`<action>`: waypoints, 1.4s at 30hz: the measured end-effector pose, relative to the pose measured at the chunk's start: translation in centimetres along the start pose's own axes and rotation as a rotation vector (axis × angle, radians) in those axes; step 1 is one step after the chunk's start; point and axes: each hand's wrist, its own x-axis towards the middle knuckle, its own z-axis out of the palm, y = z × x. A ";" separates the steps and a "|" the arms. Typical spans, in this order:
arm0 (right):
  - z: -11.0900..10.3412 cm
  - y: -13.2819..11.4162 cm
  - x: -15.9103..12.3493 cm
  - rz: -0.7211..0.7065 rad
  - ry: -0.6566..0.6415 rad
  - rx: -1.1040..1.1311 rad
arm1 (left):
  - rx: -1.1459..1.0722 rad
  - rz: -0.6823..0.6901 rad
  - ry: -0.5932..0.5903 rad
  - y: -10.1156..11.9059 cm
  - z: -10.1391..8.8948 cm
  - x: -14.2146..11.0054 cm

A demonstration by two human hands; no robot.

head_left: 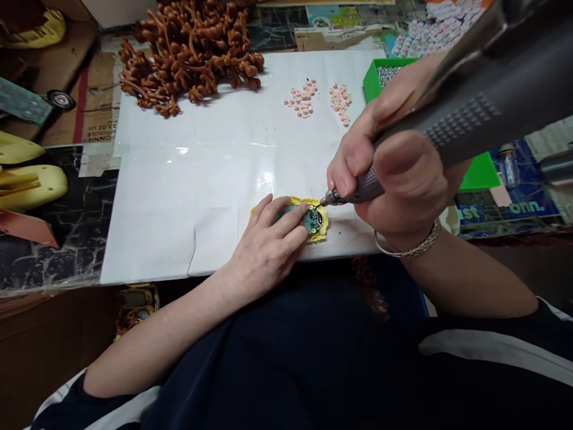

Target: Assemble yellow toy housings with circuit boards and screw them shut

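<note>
My left hand lies over a yellow plastic shell, holding it against the white work surface near its front edge. A green circuit board sits inside the shell, with my fingertips resting on it. My right hand is wrapped round a dark grey electric screwdriver that slants down to the left. Its metal bit meets the board's upper right corner; whether a screw is under the tip is too small to tell. My left fingers and palm cover the shell's left half.
Brown plastic figure parts are heaped at the back left. Small pink pieces lie in two clusters at the back. A green bin of metal screws stands right, partly behind my right hand. Yellow shells lie far left.
</note>
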 end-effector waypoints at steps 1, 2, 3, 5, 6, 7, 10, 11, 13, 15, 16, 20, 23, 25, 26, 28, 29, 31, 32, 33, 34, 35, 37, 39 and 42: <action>0.0 0.2 0.0 -0.010 0.014 0.020 | -0.012 -0.005 -0.004 0.0 0.0 0.0; 0.0 0.5 0.0 -0.028 0.007 0.054 | -0.025 -0.011 -0.009 0.0 0.0 0.0; -0.1 0.8 0.0 -0.054 -0.018 0.092 | -0.037 -0.017 -0.013 -0.1 0.0 0.0; -0.3 1.1 0.1 -0.078 -0.112 0.130 | -0.047 -0.026 -0.017 -0.1 0.1 0.0; -0.5 1.1 0.2 -0.079 -0.147 0.154 | -0.046 -0.027 -0.016 -0.1 0.1 0.0; -0.7 0.9 0.3 -0.073 -0.170 0.173 | -0.041 -0.026 -0.012 -0.1 0.1 0.0; -1.4 -0.9 1.0 -0.069 -0.134 0.107 | -0.014 -0.013 0.015 -0.1 0.2 0.0; -1.9 -1.7 1.3 -0.093 -0.099 0.055 | -0.005 -0.011 0.027 0.0 0.1 0.0; -3.3 -3.2 1.9 -0.174 -0.035 -0.028 | 0.012 -0.009 0.049 0.0 0.0 -0.1; -5.4 -4.2 2.5 -0.283 0.041 -0.079 | 0.016 -0.015 0.070 -0.2 -0.3 -0.3; -6.7 -4.4 2.8 -0.334 0.089 -0.116 | 0.010 -0.018 0.073 -0.3 -0.4 -0.5; -13.0 -3.6 3.7 -0.370 0.336 -0.355 | -0.087 -0.037 0.034 -1.3 -0.9 -1.2; -17.1 -1.7 4.3 -0.382 0.484 -0.426 | -0.131 -0.041 0.021 -1.8 -0.9 -1.5; -19.1 -0.5 4.7 -0.368 0.543 -0.442 | -0.126 -0.036 0.041 -1.8 -0.6 -1.3; -19.8 0.1 4.8 -0.360 0.565 -0.440 | -0.123 -0.034 0.052 -1.7 -0.4 -1.2; -20.6 0.8 5.0 -0.331 0.588 -0.428 | -0.124 -0.037 0.072 -1.6 0.0 -0.8; -20.9 1.0 4.9 -0.323 0.592 -0.420 | -0.123 -0.039 0.080 -1.5 0.2 -0.6; -21.1 1.3 4.8 -0.308 0.592 -0.408 | -0.119 -0.040 0.088 -1.3 0.6 -0.2; -21.1 1.3 4.6 -0.301 0.585 -0.410 | -0.116 -0.039 0.090 -1.3 0.7 0.0; -21.0 1.3 4.5 -0.300 0.579 -0.415 | -0.115 -0.040 0.091 -1.2 0.8 0.1; -21.0 1.4 4.4 -0.300 0.569 -0.424 | -0.115 -0.039 0.091 -1.2 0.9 0.2; -21.0 1.4 4.3 -0.304 0.559 -0.432 | -0.117 -0.038 0.092 -1.1 0.9 0.2; -21.0 1.6 4.2 -0.319 0.556 -0.430 | -0.123 -0.039 0.095 -1.2 1.0 0.2; -21.2 1.9 4.3 -0.326 0.566 -0.409 | -0.130 -0.046 0.096 -1.2 1.0 0.1; -21.8 2.6 4.5 -0.320 0.577 -0.385 | -0.140 -0.062 0.095 -1.2 1.0 0.0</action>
